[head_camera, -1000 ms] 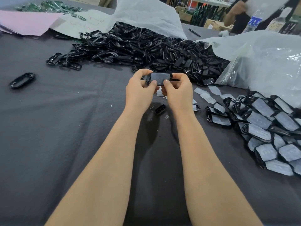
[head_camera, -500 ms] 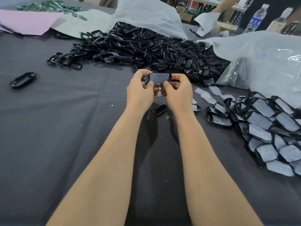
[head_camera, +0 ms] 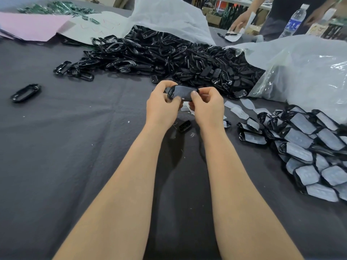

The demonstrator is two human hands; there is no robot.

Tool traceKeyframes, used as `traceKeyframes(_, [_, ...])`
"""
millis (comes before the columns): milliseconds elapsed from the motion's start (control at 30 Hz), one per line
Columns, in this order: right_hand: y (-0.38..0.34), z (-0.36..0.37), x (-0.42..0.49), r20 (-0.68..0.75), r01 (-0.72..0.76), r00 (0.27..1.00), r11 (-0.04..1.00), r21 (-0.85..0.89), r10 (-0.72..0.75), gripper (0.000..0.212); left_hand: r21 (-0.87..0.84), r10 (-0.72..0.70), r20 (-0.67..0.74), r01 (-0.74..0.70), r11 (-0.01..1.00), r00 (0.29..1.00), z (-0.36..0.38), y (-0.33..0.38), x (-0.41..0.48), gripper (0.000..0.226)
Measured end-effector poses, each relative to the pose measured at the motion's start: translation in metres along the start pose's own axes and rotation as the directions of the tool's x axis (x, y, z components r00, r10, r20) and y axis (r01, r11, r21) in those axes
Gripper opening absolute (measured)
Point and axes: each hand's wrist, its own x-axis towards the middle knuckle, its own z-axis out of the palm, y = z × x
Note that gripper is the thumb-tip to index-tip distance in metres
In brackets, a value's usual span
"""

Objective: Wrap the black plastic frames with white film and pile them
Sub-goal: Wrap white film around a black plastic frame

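Observation:
Above the table's middle I hold one black plastic frame (head_camera: pixel 183 93) with pale film across its face. My left hand (head_camera: pixel 162 107) grips its left end, and my right hand (head_camera: pixel 207 107) pinches its right end, thumb on the film. A big heap of bare black frames (head_camera: pixel 169 57) lies behind my hands. To the right is a pile of film-covered frames (head_camera: pixel 308 147). Loose white film pieces (head_camera: pixel 238 109) lie between my right hand and that pile.
A single black frame (head_camera: pixel 25 92) lies at the far left, and a small black part (head_camera: pixel 185 126) sits under my wrists. Clear plastic bags (head_camera: pixel 304 72) stand at the right. Pink and white sheets (head_camera: pixel 33 25) lie at the back left. Another person's hand (head_camera: pixel 239 23) works at the far edge.
My hands have stayed in place. My thumbs shifted on the frame, the right one sliding across the film. The person at the back lowered a hand to the table.

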Motion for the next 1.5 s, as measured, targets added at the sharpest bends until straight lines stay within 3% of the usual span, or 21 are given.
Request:
traceKeyframes(133, [0.0014,-0.0012,0.002,0.004,-0.002,1.0,1.0,-0.001,0.002,0.02,0.013,0.007,-0.003,-0.006,1.0,1.0,-0.0006,0.0004,0.0002,0.028])
traceKeyframes(267, [0.001,-0.0013,0.0015,0.029,0.033,0.999,0.999,-0.038,-0.032,0.019,0.026,0.019,-0.046,-0.018,1.0,0.999,-0.0004,0.0007,0.0,0.011])
traceKeyframes(467, [-0.0021,0.0013,-0.0013,0.046,0.068,0.997,0.994,-0.089,-0.064,0.007,0.127,0.037,-0.108,-0.023,0.992,0.993,-0.0007,-0.0008,0.0019,0.016])
traceKeyframes(667, [-0.0029,0.0042,-0.0039,0.058,-0.036,0.998,0.999,-0.019,0.037,0.017,0.162,0.056,-0.063,-0.045,0.986,0.996,0.0019,-0.0025,0.002,0.013])
traceKeyframes(1033, [0.0008,0.001,0.0024,0.029,-0.137,0.99,0.98,0.146,0.135,0.019,0.031,-0.016,-0.048,0.017,0.999,0.999,0.0006,-0.004,0.0041,0.021])
traceKeyframes(1233, [0.0022,0.0013,0.0041,0.025,-0.093,0.995,0.994,0.05,0.092,0.02,-0.035,-0.062,-0.048,0.06,0.998,0.997,-0.0013,-0.0048,0.0061,0.02])
traceKeyframes(1400, [0.0036,-0.0013,0.0029,0.156,-0.043,0.987,0.998,-0.04,0.048,0.019,-0.087,-0.107,-0.088,0.1,0.991,0.99,-0.002,-0.0045,0.0072,0.019])
traceKeyframes(1500, [0.0049,-0.001,0.0023,0.166,0.009,0.986,0.997,-0.072,0.003,0.025,-0.117,-0.107,-0.1,0.095,0.989,0.989,-0.0019,-0.004,0.0077,0.018])
